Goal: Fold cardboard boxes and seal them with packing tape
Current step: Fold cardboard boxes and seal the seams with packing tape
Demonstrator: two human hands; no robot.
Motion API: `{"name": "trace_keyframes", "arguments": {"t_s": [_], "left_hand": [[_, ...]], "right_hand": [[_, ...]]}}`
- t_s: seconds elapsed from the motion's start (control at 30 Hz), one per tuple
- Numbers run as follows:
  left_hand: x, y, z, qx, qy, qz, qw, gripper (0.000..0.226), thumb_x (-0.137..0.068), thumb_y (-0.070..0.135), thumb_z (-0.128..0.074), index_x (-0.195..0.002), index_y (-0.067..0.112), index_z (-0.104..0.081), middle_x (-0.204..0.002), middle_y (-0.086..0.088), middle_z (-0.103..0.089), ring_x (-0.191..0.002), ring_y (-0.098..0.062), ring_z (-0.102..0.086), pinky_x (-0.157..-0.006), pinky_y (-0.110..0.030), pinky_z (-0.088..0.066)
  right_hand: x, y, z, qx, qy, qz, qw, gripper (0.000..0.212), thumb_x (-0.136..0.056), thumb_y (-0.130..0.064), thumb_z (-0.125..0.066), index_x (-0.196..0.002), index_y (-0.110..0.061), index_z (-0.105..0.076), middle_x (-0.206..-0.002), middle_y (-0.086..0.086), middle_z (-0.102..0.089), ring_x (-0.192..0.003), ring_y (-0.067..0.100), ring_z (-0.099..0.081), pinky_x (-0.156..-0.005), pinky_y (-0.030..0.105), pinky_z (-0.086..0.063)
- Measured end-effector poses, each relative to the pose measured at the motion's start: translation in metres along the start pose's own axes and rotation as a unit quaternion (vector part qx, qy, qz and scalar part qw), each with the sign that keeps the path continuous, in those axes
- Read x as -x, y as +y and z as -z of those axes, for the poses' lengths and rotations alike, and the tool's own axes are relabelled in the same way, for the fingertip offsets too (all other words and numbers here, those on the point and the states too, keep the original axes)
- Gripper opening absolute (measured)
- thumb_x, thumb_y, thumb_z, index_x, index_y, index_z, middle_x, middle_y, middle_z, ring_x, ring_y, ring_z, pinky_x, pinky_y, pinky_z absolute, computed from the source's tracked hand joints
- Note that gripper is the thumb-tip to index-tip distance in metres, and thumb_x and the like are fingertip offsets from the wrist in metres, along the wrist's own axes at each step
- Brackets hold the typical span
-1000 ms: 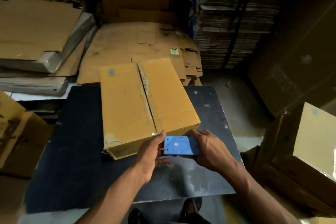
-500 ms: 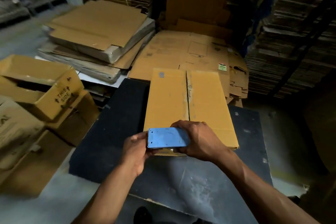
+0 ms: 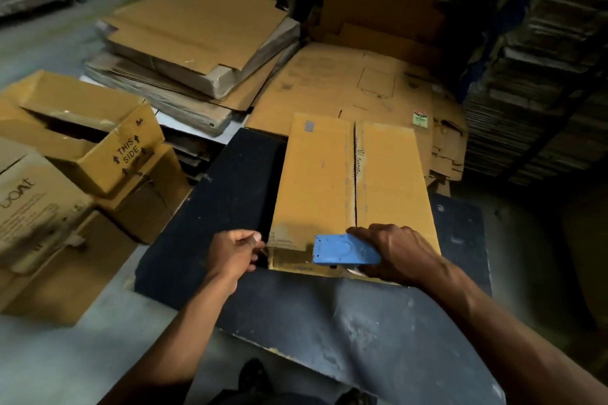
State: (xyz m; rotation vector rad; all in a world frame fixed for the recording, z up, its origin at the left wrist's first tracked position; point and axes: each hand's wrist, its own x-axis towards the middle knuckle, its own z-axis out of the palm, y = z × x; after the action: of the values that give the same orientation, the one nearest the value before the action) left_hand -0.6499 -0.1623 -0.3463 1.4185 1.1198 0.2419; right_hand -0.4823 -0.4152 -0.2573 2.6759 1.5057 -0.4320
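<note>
Shoes (image 3: 253, 378) show at the near edge, below our forearms. Our right hand (image 3: 399, 253) wraps its grip around a blue tape dispenser (image 3: 345, 250), held against the near end of the cardboard box (image 3: 353, 187). Our left hand (image 3: 235, 251) sits at the box's near left corner, thumb and fingers curled in a narrow pinch; what it pinches is too small for us to tell. The box lies flat-topped on the dark tabletop (image 3: 230, 194), its two top flaps meeting at a centre seam that runs away from us. To the left we see open cartons (image 3: 85, 131), one printed "THIS SIDE". Farther off lie flattened cardboard sheets (image 3: 197, 43) in stacks, and at the far right tall bundled stacks (image 3: 533, 76) stand in shadow.
</note>
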Motion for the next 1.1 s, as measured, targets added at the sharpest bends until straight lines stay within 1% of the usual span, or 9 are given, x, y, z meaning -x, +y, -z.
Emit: {"name": "trace_keyframes", "arguments": {"t_s": [0.1, 0.23, 0.43, 0.53, 0.63, 0.8, 0.93, 1.07, 1.1], "left_hand": [[-0.002, -0.005, 0.003, -0.005, 0.008, -0.003, 1.000, 0.008, -0.099, 0.015, -0.070, -0.103, 0.014, -0.076, -0.084, -0.001, -0.079, -0.069, -0.016, -0.068, -0.051, -0.029, -0.055], [-0.008, -0.008, 0.006, 0.000, 0.022, 0.003, 1.000, 0.012, -0.100, 0.011, -0.065, -0.097, 0.018, -0.074, -0.083, -0.001, -0.078, -0.066, -0.014, -0.064, -0.051, -0.027, -0.053], [-0.016, -0.022, 0.002, 0.028, 0.019, 0.039, 0.999, 0.012, -0.098, 0.005, -0.065, -0.097, 0.011, -0.075, -0.083, -0.006, -0.078, -0.056, -0.013, -0.056, -0.039, -0.021, -0.042], [-0.022, -0.027, 0.000, 0.032, 0.023, 0.041, 0.998, 0.011, -0.095, 0.005, -0.068, -0.093, 0.013, -0.076, -0.079, -0.005, -0.078, -0.054, -0.014, -0.055, -0.041, -0.022, -0.041], [-0.026, -0.032, -0.004, 0.022, 0.006, 0.052, 0.998, 0.014, -0.087, 0.001, -0.075, -0.089, 0.015, -0.077, -0.070, 0.001, -0.076, -0.051, -0.014, -0.053, -0.041, -0.021, -0.038], [-0.038, -0.044, -0.013, 0.036, -0.034, 0.094, 0.994, 0.010, -0.090, 0.006, -0.072, -0.088, 0.015, -0.079, -0.084, -0.012, -0.078, -0.045, -0.012, -0.043, -0.040, -0.017, -0.025], [-0.046, -0.049, -0.010, 0.041, -0.067, 0.110, 0.991, 0.009, -0.097, 0.013, -0.070, -0.093, 0.014, -0.078, -0.087, -0.008, -0.078, -0.049, -0.011, -0.042, -0.040, -0.017, -0.022], [-0.047, -0.051, -0.013, 0.048, -0.059, 0.095, 0.993, 0.015, -0.094, 0.008, -0.069, -0.085, 0.016, -0.077, -0.060, 0.004, -0.070, -0.050, -0.013, -0.042, -0.040, -0.015, -0.023], [-0.046, -0.051, -0.014, 0.044, -0.054, 0.088, 0.994, 0.016, -0.093, 0.006, -0.069, -0.084, 0.016, -0.077, -0.057, 0.006, -0.069, -0.050, -0.013, -0.044, -0.039, -0.014, -0.024]], "right_hand": [[-0.007, -0.006, 0.001, 0.033, -0.001, 0.003, 0.999, 0.069, -0.092, -0.048, -0.066, -0.154, -0.035, -0.038, -0.123, -0.003, -0.063, -0.110, 0.022, -0.063, -0.083, 0.035, -0.048], [-0.015, -0.013, 0.003, 0.050, -0.001, 0.002, 0.999, 0.074, -0.091, -0.045, -0.068, -0.157, -0.032, -0.036, -0.126, 0.000, -0.062, -0.111, 0.025, -0.063, -0.088, 0.037, -0.050], [-0.030, -0.019, 0.007, 0.082, -0.020, -0.002, 0.996, 0.076, -0.092, -0.045, -0.068, -0.158, -0.033, -0.032, -0.126, 0.000, -0.062, -0.113, 0.024, -0.062, -0.090, 0.038, -0.049], [-0.032, -0.019, 0.007, 0.073, -0.026, -0.005, 0.997, 0.074, -0.093, -0.043, -0.066, -0.158, -0.033, -0.033, -0.126, -0.001, -0.062, -0.113, 0.022, -0.062, -0.090, 0.037, -0.050], [-0.034, -0.021, 0.007, 0.072, -0.030, -0.005, 0.997, 0.074, -0.092, -0.045, -0.066, -0.158, -0.036, -0.034, -0.127, -0.003, -0.064, -0.111, 0.022, -0.064, -0.087, 0.037, -0.052], [-0.044, -0.030, 0.012, 0.105, -0.045, -0.012, 0.993, 0.073, -0.090, -0.042, -0.066, -0.156, -0.039, -0.035, -0.127, -0.004, -0.064, -0.111, 0.023, -0.066, -0.083, 0.035, -0.052], [-0.049, -0.038, 0.012, 0.126, -0.057, -0.010, 0.990, 0.068, -0.089, -0.039, -0.066, -0.152, -0.036, -0.040, -0.121, -0.003, -0.065, -0.106, 0.024, -0.067, -0.085, 0.039, -0.057], [-0.055, -0.049, 0.014, 0.151, -0.069, -0.015, 0.986, 0.060, -0.090, -0.037, -0.066, -0.145, -0.033, -0.046, -0.118, -0.002, -0.065, -0.105, 0.026, -0.067, -0.085, 0.037, -0.056], [-0.056, -0.051, 0.015, 0.159, -0.070, -0.017, 0.985, 0.058, -0.090, -0.037, -0.067, -0.144, -0.033, -0.047, -0.117, -0.002, -0.065, -0.105, 0.026, -0.068, -0.085, 0.037, -0.055]]}}
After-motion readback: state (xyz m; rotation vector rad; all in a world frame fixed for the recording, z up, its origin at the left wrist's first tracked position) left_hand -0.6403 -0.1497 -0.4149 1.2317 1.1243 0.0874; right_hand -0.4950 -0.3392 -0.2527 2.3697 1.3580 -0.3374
